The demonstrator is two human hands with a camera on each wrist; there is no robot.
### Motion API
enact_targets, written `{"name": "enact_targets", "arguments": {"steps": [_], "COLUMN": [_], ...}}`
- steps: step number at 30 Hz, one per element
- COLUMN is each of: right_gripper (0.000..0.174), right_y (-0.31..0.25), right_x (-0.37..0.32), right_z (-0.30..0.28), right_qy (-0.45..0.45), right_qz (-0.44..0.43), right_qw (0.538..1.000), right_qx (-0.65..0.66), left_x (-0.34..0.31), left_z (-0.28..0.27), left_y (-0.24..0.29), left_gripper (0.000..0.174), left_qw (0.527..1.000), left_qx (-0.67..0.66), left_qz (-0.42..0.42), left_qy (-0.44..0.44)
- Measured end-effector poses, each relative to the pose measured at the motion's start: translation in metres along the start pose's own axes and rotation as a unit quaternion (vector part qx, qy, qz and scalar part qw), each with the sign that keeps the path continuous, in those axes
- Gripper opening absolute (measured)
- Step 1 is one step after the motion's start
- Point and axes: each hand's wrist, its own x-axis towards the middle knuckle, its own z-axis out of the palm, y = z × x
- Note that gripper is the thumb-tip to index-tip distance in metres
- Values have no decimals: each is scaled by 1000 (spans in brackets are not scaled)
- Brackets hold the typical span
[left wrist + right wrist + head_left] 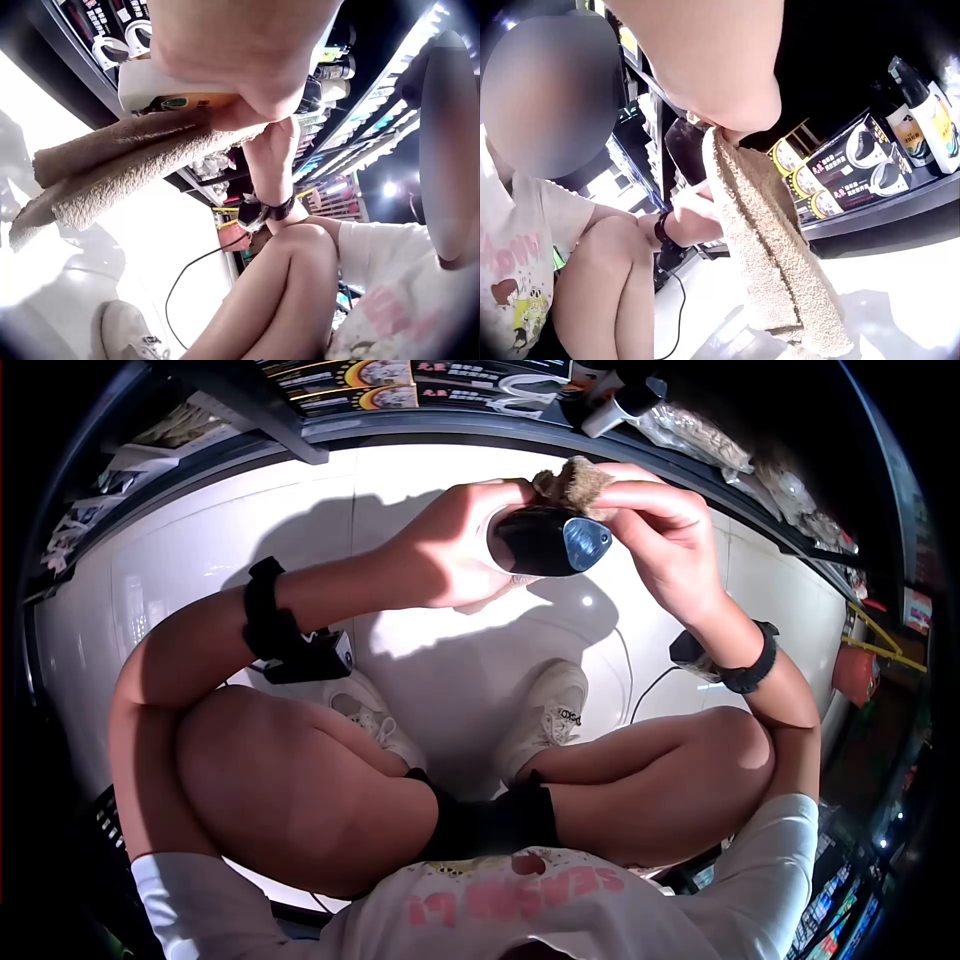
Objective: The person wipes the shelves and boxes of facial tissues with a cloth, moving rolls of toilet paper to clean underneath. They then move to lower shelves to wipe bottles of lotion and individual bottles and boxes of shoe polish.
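Note:
My left hand (445, 555) grips a bottle with a glossy black top (535, 542) that ends in a bluish, shiny teardrop-shaped face. Its white body (139, 86) with an orange and green label shows in the left wrist view. Fingers and thumb of my right hand (668, 535) pinch a brown towelling cloth (582, 488) at the bottle's far side. In the right wrist view the folded cloth (761, 247) hangs down below that hand, its upper edge close to the bottle. Part of the bottle is hidden behind the left hand and the cloth.
A low shelf (450, 428) runs along the far side, bearing printed boxes (360, 398), a white bottle with a dark cap (625, 408) and plastic-wrapped packs (700, 440). White floor tiles (330, 490) lie beneath. A red container (855, 672) stands at the right.

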Motion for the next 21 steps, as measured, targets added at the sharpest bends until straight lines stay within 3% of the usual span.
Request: {"name": "enact_targets", "arguments": {"steps": [1,4,5,7,9,12,13,15,16,17,19,21], "right_gripper": [28,30,30,33,36,39,39,38,39,37,35,34], "right_y": [-1,-10,-13,-10,-5,9,14,21,25,35,42,64], "right_x": [2,7,9,4,-4,-15,-17,-20,-19,-16,0,10], "right_z": [-2,-10,-10,-5,-6,-19,-24,-35,-35,-40,-51,-54], "right_qy": [-3,-92,-131,-121,-98,-20,-2,-17,17,27,26,63], "right_qz": [-3,-166,-225,-279,-282,-161,-167,47,126,137,162,199], "right_qw": [1000,961,931,876,865,917,915,980,984,985,978,976], "right_qx": [2,-203,-254,-375,-404,-366,-369,-192,-122,-97,-130,-58], "left_x": [0,1,1,0,3,16,20,30,38,43,57,75], "left_z": [-1,-4,-3,3,0,9,12,14,13,11,7,5], "left_y": [0,-1,-6,-24,-17,-20,-22,-15,-15,-10,-5,18], "left_gripper": [35,39,39,40,43,47,46,39,48,53,52,49], "left_qw": [1000,991,991,994,994,988,984,988,979,970,993,993], "left_qx": [4,-75,-73,-81,-27,-69,-93,-42,-139,-177,-89,-15], "left_qz": [-1,-112,-112,-70,-77,-84,-91,-65,-81,-132,-30,-104], "left_qy": [3,-22,-19,-24,-68,-106,-119,-135,-125,-104,-79,-45]}}
